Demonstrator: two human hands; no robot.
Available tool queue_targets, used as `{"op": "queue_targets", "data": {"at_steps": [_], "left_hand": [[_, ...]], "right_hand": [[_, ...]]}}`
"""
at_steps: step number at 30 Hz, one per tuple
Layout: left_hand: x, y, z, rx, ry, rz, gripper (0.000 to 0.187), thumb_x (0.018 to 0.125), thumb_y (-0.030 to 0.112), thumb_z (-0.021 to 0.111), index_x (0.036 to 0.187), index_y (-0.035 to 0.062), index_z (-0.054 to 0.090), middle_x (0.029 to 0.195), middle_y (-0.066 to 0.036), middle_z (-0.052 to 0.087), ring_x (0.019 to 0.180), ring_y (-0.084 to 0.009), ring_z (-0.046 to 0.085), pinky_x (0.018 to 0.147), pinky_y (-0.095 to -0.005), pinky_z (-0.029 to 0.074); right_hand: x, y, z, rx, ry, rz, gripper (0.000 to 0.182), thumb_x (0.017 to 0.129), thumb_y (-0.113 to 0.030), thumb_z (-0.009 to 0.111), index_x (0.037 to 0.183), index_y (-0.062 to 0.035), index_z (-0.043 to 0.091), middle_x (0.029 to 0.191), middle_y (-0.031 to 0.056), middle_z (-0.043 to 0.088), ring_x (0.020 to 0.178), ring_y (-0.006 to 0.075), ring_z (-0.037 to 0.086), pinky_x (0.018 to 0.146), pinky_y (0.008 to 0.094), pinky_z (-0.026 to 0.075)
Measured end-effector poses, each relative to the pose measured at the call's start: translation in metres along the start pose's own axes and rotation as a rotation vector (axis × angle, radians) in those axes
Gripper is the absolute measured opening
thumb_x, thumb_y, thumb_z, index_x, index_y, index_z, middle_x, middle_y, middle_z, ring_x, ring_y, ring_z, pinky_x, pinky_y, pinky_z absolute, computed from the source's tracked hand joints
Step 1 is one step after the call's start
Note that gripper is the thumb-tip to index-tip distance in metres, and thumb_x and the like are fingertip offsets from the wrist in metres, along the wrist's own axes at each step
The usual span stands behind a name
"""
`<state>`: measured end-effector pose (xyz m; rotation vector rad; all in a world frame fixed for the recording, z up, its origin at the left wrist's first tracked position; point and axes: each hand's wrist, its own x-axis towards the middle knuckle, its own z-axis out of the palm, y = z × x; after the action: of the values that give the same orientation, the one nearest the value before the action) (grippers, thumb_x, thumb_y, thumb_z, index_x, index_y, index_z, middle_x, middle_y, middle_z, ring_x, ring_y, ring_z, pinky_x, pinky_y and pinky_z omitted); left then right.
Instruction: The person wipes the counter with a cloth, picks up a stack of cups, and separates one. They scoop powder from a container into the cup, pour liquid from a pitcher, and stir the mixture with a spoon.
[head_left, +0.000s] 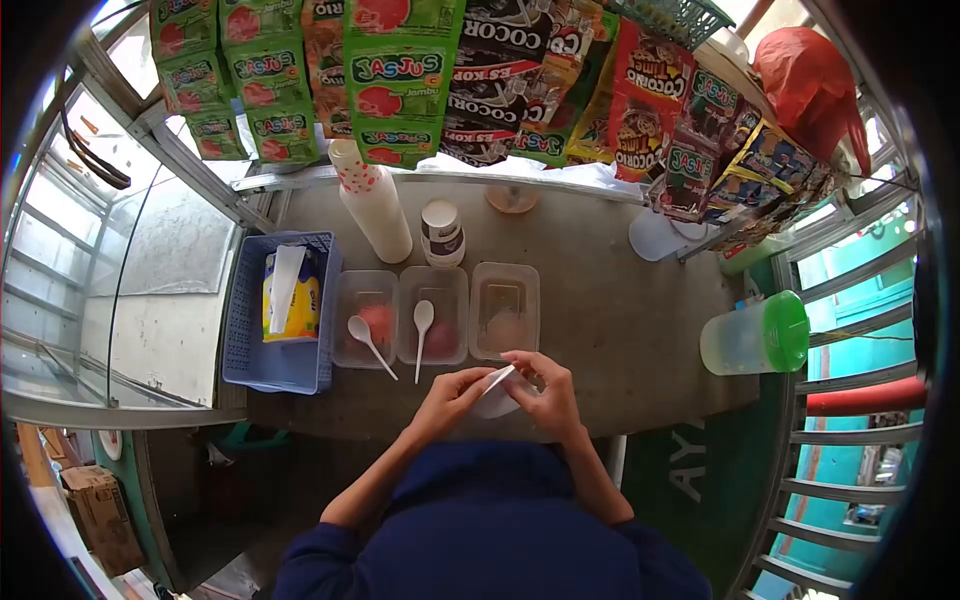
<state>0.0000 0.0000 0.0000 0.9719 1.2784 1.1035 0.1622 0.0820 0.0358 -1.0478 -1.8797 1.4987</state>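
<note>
- I am watching both hands working at the near edge of the counter (620, 330), where a white spoon (497, 378) and a clear cup (492, 402) are being held together.
- The left hand (447, 400) is pinching the cup's near-left side, fingers pressed together on it; the right hand (548, 392) is pinching the spoon's handle between thumb and fingertips, with the spoon angling down towards the cup.
- I am judging this as the scooping-into-cup step; what the spoon is carrying is too small to tell. The next move is calling for a steady cup and a level spoon, since both are hanging right over the counter's edge.
- Just beyond the hands, three clear tubs are sitting in a row: the left tub (364, 318) is holding something red and a spoon, the middle tub (433, 315) something reddish with another spoon, the right tub (504, 311) a pale, brownish content I cannot identify.
- Further left, a blue basket (250, 350) is holding a yellow packet.
- Behind the tubs, a cup stack (374, 208) and a small tub pile (442, 233) are standing.
- At far right, a green-lidded jug (757, 336) is lying on its side.
</note>
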Motion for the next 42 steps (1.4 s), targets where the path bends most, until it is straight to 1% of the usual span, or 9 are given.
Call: {"op": "queue_targets", "data": {"at_steps": [12, 14, 22, 27, 30, 35, 37, 39, 42], "left_hand": [[0.001, 0.005, 0.001, -0.179, 0.137, 0.069, 0.027, 0.091, 0.020, 0.057, 0.106, -0.0012, 0.062, 0.093, -0.004, 0.064, 0.085, -0.0074, 0.057, 0.074, -0.0227, 0.046], [0.001, 0.003, -0.003, -0.199, 0.138, 0.009, 0.028, 0.092, 0.022, 0.056, 0.105, -0.0014, 0.062, 0.089, -0.002, 0.064, 0.081, -0.0061, 0.057, 0.070, -0.0211, 0.046], [0.000, 0.007, 0.010, -0.216, 0.089, -0.066, 0.027, 0.093, 0.023, 0.054, 0.101, -0.0011, 0.062, 0.083, 0.000, 0.063, 0.077, -0.0045, 0.054, 0.068, -0.0211, 0.045], [0.006, -0.013, 0.023, -0.123, 0.086, 0.009, 0.022, 0.093, 0.020, 0.055, 0.100, 0.0001, 0.062, 0.091, -0.002, 0.059, 0.083, -0.0061, 0.054, 0.068, -0.0214, 0.044], [0.011, -0.010, 0.036, 0.143, 0.210, 0.298, 0.019, 0.092, 0.017, 0.055, 0.101, 0.0016, 0.062, 0.100, -0.004, 0.052, 0.086, -0.0089, 0.053, 0.069, -0.0222, 0.044], [0.015, -0.003, 0.044, -0.002, 0.309, 0.120, 0.017, 0.092, 0.016, 0.053, 0.100, 0.0027, 0.062, 0.102, -0.003, 0.047, 0.084, -0.0099, 0.052, 0.069, -0.0218, 0.042], [0.017, -0.010, 0.046, 0.015, 0.310, 0.182, 0.018, 0.092, 0.017, 0.053, 0.099, 0.0029, 0.062, 0.102, -0.003, 0.048, 0.084, -0.0093, 0.052, 0.068, -0.0210, 0.042], [0.018, -0.009, 0.053, -0.007, 0.308, 0.131, 0.018, 0.093, 0.017, 0.052, 0.099, 0.0030, 0.062, 0.102, -0.003, 0.049, 0.083, -0.0091, 0.051, 0.068, -0.0215, 0.042], [0.020, -0.015, 0.066, -0.003, 0.293, 0.140, 0.019, 0.093, 0.017, 0.052, 0.099, 0.0023, 0.062, 0.099, -0.002, 0.051, 0.084, -0.0094, 0.052, 0.070, -0.0220, 0.042]], "right_hand": [[0.003, 0.021, -0.006, 0.086, 0.129, -0.013, 0.028, 0.074, -0.007, 0.070, 0.101, -0.0030, 0.062, 0.087, 0.0027, 0.063, 0.081, 0.0114, 0.056, 0.079, 0.0267, 0.043], [0.003, 0.025, -0.008, 0.633, -0.118, 0.203, 0.049, 0.075, -0.012, 0.071, 0.120, -0.0043, 0.052, 0.100, 0.0042, 0.061, 0.093, 0.0129, 0.056, 0.090, 0.0282, 0.040], [-0.013, 0.041, 0.002, 0.779, -0.412, 0.402, 0.056, 0.081, -0.021, 0.069, 0.127, -0.0008, 0.046, 0.111, 0.0078, 0.056, 0.107, 0.0176, 0.053, 0.093, 0.0321, 0.041], [-0.031, 0.058, 0.007, 0.812, -0.180, 0.761, 0.044, 0.088, -0.026, 0.061, 0.122, -0.0004, 0.049, 0.111, 0.0084, 0.057, 0.099, 0.0182, 0.057, 0.081, 0.0311, 0.049], [-0.038, 0.060, -0.005, 0.935, -0.042, 0.771, 0.040, 0.089, -0.019, 0.058, 0.122, 0.0008, 0.049, 0.109, 0.0119, 0.059, 0.100, 0.0224, 0.059, 0.089, 0.0355, 0.048], [-0.040, 0.140, -0.070, 0.954, 0.329, 0.438, 0.036, 0.090, -0.019, 0.057, 0.118, 0.0037, 0.052, 0.114, 0.0105, 0.058, 0.101, 0.0184, 0.058, 0.084, 0.0325, 0.049], [-0.040, 0.136, -0.113, 0.417, 0.721, 0.246, 0.035, 0.093, -0.018, 0.047, 0.122, 0.0036, 0.051, 0.117, 0.0163, 0.058, 0.104, 0.0261, 0.058, 0.090, 0.0375, 0.045], [-0.052, 0.198, -0.174, -0.282, 0.824, 0.103, 0.031, 0.090, -0.012, 0.050, 0.116, 0.0040, 0.055, 0.115, 0.0176, 0.058, 0.103, 0.0313, 0.057, 0.089, 0.0390, 0.045], [-0.063, 0.164, -0.197, -0.666, 0.781, 0.046, 0.033, 0.084, -0.007, 0.052, 0.116, 0.0031, 0.054, 0.122, 0.0221, 0.050, 0.113, 0.0353, 0.049, 0.093, 0.0410, 0.042]]}}
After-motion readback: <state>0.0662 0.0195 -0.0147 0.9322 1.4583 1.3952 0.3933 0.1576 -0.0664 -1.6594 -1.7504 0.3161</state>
